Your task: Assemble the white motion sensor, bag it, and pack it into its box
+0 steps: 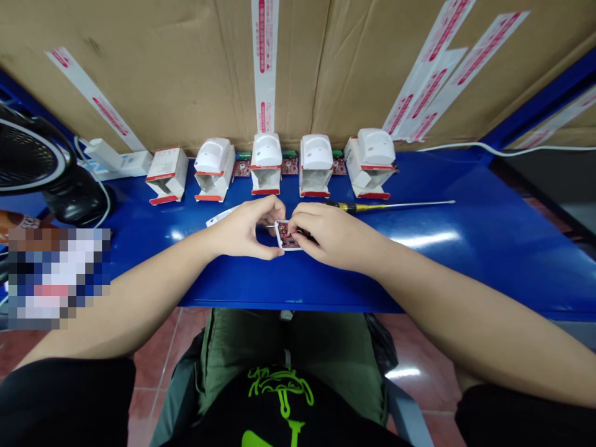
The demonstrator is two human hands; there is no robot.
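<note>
1. Red circuit board [289, 239] in a white frame [279, 234] is between my hands, over the blue table [447, 273].
2. My left hand [242, 231] and right hand [328, 237] pinch it at its sides.
3. Yellow-handled screwdriver [386, 205] lies just past my right hand.
4. White plastic cases [316, 152] stand in a row behind.

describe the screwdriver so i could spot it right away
On the blue workbench, in front of the row of white plastic housings, a screwdriver lies sideways just beyond the right hand. Its yellow-and-black handle and long, thin metal shaft stand out from the white housings.
</note>
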